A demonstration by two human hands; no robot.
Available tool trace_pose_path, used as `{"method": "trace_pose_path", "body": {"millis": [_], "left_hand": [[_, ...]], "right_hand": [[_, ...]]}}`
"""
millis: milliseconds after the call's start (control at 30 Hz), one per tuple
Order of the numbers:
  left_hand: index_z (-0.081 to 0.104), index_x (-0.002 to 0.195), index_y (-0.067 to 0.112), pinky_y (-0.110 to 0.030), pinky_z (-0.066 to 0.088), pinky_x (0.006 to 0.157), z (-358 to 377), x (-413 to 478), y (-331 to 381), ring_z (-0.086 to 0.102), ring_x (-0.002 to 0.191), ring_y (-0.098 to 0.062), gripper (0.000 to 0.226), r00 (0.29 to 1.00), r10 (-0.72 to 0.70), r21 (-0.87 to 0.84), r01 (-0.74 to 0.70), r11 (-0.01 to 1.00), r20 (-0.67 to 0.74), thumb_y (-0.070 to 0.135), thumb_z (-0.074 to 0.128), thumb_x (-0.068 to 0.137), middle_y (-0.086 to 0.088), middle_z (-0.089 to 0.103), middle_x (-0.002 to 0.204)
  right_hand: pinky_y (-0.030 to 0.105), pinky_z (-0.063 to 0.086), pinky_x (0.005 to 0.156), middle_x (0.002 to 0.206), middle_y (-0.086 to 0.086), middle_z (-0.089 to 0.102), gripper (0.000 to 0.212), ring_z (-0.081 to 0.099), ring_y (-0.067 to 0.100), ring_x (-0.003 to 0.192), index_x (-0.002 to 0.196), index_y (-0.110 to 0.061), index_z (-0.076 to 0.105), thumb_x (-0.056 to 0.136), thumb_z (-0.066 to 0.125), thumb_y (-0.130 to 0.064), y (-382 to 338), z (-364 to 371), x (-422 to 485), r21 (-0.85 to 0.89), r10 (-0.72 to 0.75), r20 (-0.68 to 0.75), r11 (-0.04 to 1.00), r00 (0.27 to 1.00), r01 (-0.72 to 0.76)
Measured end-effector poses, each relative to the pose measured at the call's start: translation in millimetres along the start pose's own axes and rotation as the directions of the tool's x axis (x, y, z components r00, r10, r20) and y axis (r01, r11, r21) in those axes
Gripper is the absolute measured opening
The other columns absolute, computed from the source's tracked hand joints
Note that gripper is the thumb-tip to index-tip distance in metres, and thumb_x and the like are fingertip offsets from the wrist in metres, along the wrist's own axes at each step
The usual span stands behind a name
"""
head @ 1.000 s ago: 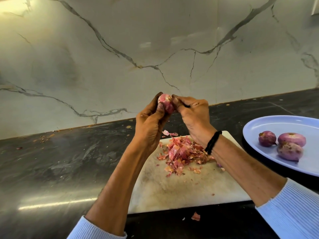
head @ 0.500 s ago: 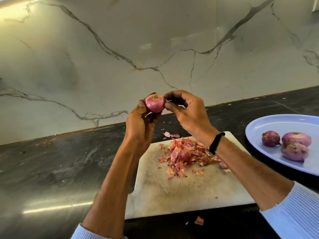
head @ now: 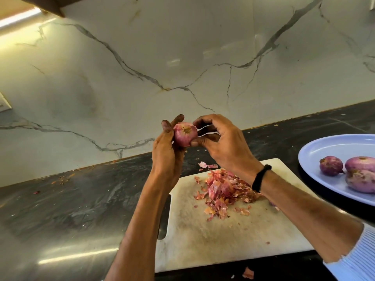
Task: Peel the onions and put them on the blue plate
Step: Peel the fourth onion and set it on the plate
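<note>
A small pink-red onion (head: 185, 134) is held in the air above the far edge of the cutting board (head: 213, 240). My left hand (head: 167, 157) grips it from the left, fingers behind it. My right hand (head: 221, 145) touches its right side with curled fingers and thumb pinching at the skin. A heap of onion skins (head: 225, 189) lies on the board below. At the right edge the blue plate (head: 316, 151) carries three peeled onions (head: 331, 165).
A dark stone counter (head: 71, 209) runs under the board, with loose skin scraps near the front edge (head: 248, 273) and crumbs along the marble back wall (head: 182, 57). A black band sits on my right wrist (head: 260, 178).
The onion has been turned in my left hand so its root end faces me. My right hand's fingers have shifted onto its right side. Both hands stayed above the board.
</note>
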State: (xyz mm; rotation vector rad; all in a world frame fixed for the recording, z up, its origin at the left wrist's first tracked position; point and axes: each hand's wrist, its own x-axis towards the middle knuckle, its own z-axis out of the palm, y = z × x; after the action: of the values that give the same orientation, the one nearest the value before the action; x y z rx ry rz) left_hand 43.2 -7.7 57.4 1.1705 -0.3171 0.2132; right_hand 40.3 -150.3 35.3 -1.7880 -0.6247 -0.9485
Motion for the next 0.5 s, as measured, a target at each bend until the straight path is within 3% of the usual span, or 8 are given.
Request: {"method": "trace_pose_path", "body": {"millis": [133, 300, 400, 500], "left_hand": [[0.067, 0.112, 0.003, -0.028, 0.059, 0.085, -2.9, 3.0, -3.4, 0.071, 0.099, -0.025, 0.056, 0.998, 0.042, 0.055, -0.045, 0.997, 0.056, 0.046, 0.031, 0.104, -0.011, 0.076, 0.098], [0.075, 0.088, 0.013, -0.027, 0.058, 0.078, -4.3, 1.5, -8.8, 0.069, 0.080, -0.019, 0.059, 0.993, 0.097, 0.156, -0.107, 0.982, 0.069, 0.051, 0.032, 0.100, -0.007, 0.073, 0.078], [0.079, 0.077, 0.021, -0.029, 0.057, 0.080, -3.0, 0.8, -7.8, 0.068, 0.080, -0.021, 0.057, 0.991, 0.113, 0.191, -0.126, 0.973, 0.077, 0.058, 0.038, 0.090, -0.008, 0.073, 0.079], [0.080, 0.073, 0.025, -0.025, 0.058, 0.075, -2.7, 0.8, -10.1, 0.068, 0.073, -0.015, 0.060, 0.990, 0.117, 0.203, -0.132, 0.970, 0.082, 0.051, 0.033, 0.099, -0.002, 0.072, 0.074]], "right_hand": [[0.008, 0.048, 0.089, 0.111, 0.008, 0.062, 0.043, 0.058, 0.007, 0.099, 0.113, -0.005, 0.063, 0.078, 0.082, -0.020, 1.3, 1.7, -1.4, -0.144, -0.142, 0.017, 0.979, 0.990, 0.143], [0.006, 0.043, 0.095, 0.113, 0.012, 0.060, 0.038, 0.057, 0.012, 0.103, 0.118, -0.002, 0.061, 0.085, 0.075, -0.016, 5.7, 1.7, -1.6, -0.259, -0.219, 0.050, 0.940, 0.974, 0.224], [0.017, 0.048, 0.097, 0.115, 0.012, 0.058, 0.041, 0.058, 0.016, 0.105, 0.124, -0.002, 0.058, 0.087, 0.074, -0.012, 7.9, 2.2, -2.1, -0.279, -0.229, 0.093, 0.928, 0.969, 0.246], [0.028, 0.054, 0.094, 0.113, 0.010, 0.057, 0.038, 0.057, 0.016, 0.103, 0.123, -0.002, 0.057, 0.089, 0.073, -0.011, 10.0, 1.4, -1.9, -0.290, -0.229, 0.128, 0.922, 0.965, 0.258]]}}
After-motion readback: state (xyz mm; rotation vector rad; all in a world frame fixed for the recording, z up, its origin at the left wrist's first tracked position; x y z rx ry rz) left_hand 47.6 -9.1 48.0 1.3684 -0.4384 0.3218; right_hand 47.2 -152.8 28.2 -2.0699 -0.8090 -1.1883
